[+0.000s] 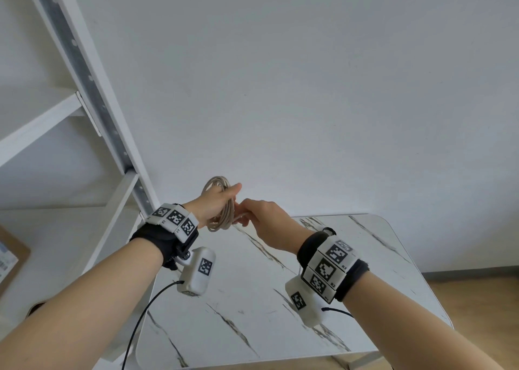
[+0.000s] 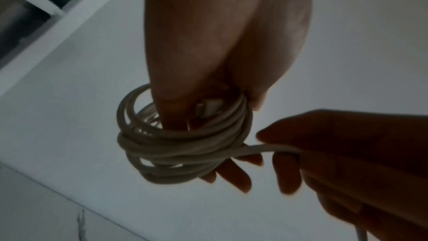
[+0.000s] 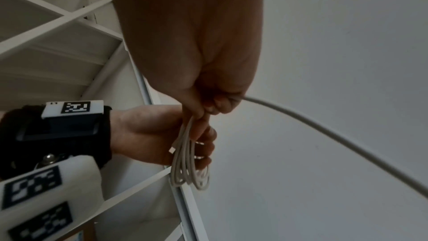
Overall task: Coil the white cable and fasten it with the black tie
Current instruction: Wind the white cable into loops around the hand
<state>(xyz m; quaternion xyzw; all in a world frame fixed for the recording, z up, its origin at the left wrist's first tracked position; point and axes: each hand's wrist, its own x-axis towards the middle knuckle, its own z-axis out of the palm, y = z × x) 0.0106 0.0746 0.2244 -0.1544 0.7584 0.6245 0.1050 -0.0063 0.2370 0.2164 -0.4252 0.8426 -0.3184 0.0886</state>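
The white cable is wound in several loops around my left hand, held up above the table's far left corner. In the left wrist view the coil wraps the fingers, and a white plug is tucked under the thumb. My right hand sits just right of the coil and pinches the loose strand leading off it. The right wrist view shows the loops hanging from the left hand, with the free cable trailing away to the right. No black tie is visible.
A white marble-patterned table lies below the hands. A white shelving rack stands at the left against a plain wall. A cardboard box sits on a low shelf at the far left. Wooden floor shows at the right.
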